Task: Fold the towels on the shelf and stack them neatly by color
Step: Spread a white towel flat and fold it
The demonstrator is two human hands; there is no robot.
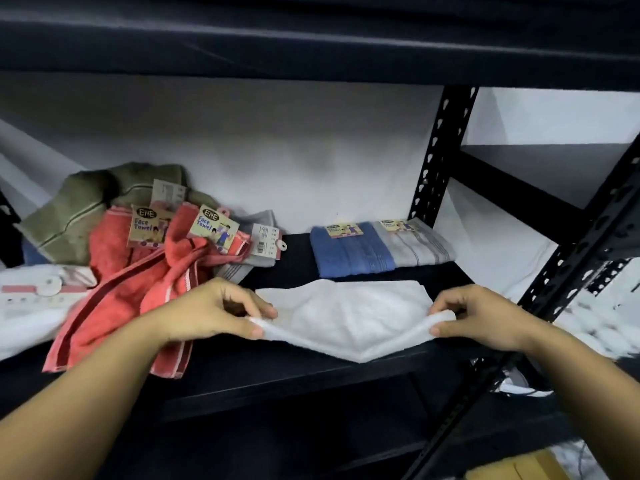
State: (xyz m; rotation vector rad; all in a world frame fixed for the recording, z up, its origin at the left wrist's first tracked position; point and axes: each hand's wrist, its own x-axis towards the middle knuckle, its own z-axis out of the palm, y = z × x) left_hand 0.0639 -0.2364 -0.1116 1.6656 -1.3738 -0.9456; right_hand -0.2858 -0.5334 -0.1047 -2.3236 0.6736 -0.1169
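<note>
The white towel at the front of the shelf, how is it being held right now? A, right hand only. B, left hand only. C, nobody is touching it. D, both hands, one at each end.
D: the left hand pinches one end of the white towel and the right hand pinches the other.

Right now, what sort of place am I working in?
Probably a storeroom or shop stockroom. The shelf is bare black metal with a slotted post, and the red towels and blue towel still carry retail tags.
</note>
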